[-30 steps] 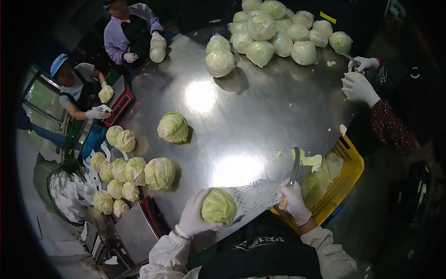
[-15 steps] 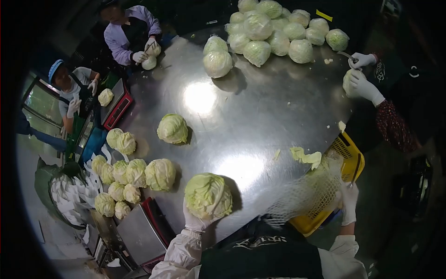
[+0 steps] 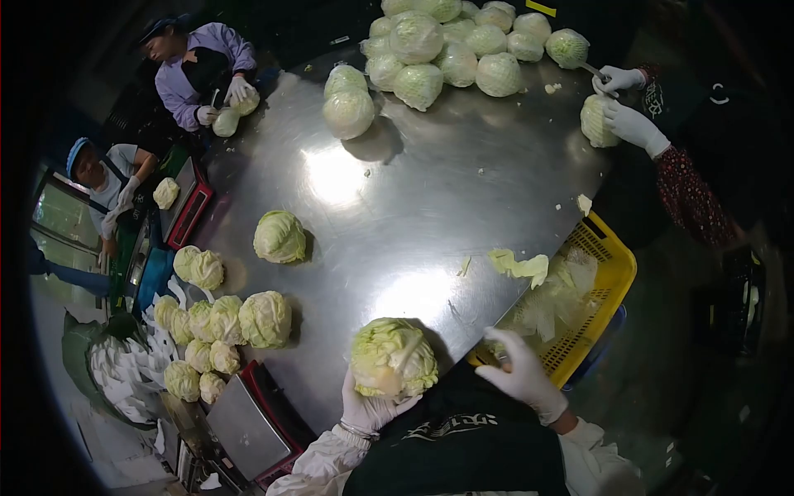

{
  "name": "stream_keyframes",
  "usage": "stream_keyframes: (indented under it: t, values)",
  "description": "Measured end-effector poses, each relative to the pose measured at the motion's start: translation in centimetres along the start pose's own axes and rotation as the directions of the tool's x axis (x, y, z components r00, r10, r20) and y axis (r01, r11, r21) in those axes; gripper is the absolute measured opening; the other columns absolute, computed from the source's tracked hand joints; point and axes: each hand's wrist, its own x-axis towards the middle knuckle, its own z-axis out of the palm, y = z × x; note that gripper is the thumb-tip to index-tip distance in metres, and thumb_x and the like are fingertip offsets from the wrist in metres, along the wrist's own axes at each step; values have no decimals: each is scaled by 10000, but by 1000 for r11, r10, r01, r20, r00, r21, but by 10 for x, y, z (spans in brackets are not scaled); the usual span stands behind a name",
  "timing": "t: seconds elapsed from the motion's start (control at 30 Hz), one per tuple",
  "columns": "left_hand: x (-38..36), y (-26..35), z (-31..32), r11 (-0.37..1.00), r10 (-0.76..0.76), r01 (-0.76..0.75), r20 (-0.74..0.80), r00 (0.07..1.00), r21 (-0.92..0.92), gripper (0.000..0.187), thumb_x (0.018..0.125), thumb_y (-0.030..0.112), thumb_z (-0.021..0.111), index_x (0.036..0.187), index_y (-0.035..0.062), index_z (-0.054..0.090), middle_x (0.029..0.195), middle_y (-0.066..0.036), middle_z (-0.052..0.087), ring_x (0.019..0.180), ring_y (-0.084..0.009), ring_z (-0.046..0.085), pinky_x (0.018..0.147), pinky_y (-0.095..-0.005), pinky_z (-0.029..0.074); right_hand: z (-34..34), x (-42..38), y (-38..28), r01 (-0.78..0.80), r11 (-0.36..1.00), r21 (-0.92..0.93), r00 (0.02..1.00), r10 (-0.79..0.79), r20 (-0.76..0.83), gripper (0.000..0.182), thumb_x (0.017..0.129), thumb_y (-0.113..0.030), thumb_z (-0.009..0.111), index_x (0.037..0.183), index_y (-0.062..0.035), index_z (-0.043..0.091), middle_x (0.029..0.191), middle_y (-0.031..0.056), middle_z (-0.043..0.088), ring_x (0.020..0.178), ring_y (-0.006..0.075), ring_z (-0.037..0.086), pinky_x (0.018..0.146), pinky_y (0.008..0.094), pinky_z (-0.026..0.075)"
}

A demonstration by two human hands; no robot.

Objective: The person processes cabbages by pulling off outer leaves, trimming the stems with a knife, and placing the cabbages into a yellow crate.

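Note:
My left hand [image 3: 374,405], in a white glove, cups a pale green cabbage [image 3: 395,360] from below near the table's front edge. A pale cut patch shows on the cabbage's lower side. To its right, my gloved right hand [image 3: 523,376] is over the near end of a yellow crate [image 3: 616,264], apart from the cabbage. Its fingers curve round, and a small greyish thing shows between thumb and forefinger; I cannot make out what it is. White mesh and clear film [image 3: 571,285] lie in the crate.
Wrapped cabbages [image 3: 455,50] are heaped at the table's far side. Bare cabbages [image 3: 227,318] stand at left, beside a scale [image 3: 248,426]. A loose leaf [image 3: 521,266] lies near the crate. A co-worker's gloved hands [image 3: 628,112] work at right with a knife; two people stand at far left.
My right hand has moved left from the crate's outer side towards the cabbage. The white mesh that was blurred over the crate has dropped away. My left hand has tilted the cabbage, baring its cut patch.

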Motion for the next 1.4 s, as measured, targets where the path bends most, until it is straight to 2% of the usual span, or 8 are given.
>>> stream_keyframes:
  t: [0.07,0.1,0.23,0.3,0.37,0.5,0.87,1.4]
  values:
    - [2,-1,-4,999,-26,25,35,999,34,844,976,742,405,1618,204,298,1586,-194,400,1391,-424,486,1060,-713,442,31,4,-15,-198,955,221,969,156,192,694,907,-301,787,1473,-29,493,1420,180,554,1144,325,647,934,391,542]
    - [4,-3,-2,989,16,-3,-84,996,146,838,979,723,429,1614,191,302,1577,-186,412,1363,-423,511,1053,-691,461,54,7,8,144,988,57,981,-150,119,702,909,-299,782,1479,-31,471,1420,208,539,1102,316,666,891,404,558]
    - [7,-6,35,733,127,108,-292,948,671,801,1006,590,544,1593,98,312,1597,-204,388,1390,-390,499,1138,-545,449,67,11,14,-205,970,132,969,183,165,641,902,-226,794,1408,19,485,1355,194,593,1245,290,617,977,377,533]
    - [28,-21,44,555,404,-239,-8,915,797,834,945,492,705,1553,43,354,1530,-202,445,1356,-361,513,1163,-462,411,57,13,17,-208,965,159,974,189,128,587,899,-208,791,1355,23,502,1252,183,636,1096,270,676,905,368,554]
    - [39,-4,18,-359,605,-356,506,615,863,876,854,381,827,1508,-1,386,1438,-196,495,1323,-350,511,1177,-451,365,54,13,20,-275,951,140,958,259,121,518,900,-185,785,1289,20,512,1156,168,658,941,237,690,820,365,560]
    - [71,-24,57,-676,365,-341,699,614,653,713,826,278,848,1360,-25,486,1370,-221,514,1306,-358,512,1145,-456,379,42,10,19,-255,956,144,966,259,-5,460,917,-193,750,1234,26,499,1003,218,657,839,318,693,742,422,558]
    - [110,-55,80,-656,475,-304,691,546,691,165,923,81,717,1028,16,608,1230,-187,614,1148,-325,543,1041,-429,411,46,-50,22,-84,986,-144,994,72,-87,371,973,-219,654,1245,-19,504,974,185,653,811,352,720,665,420,588]
    - [139,-44,118,-844,329,-125,686,649,522,315,757,104,783,999,22,600,1123,-153,625,1054,-350,523,964,-447,432,2,-1,8,-249,932,-262,964,264,24,182,975,-151,596,1004,-10,484,804,181,666,664,337,713,548,398,582]
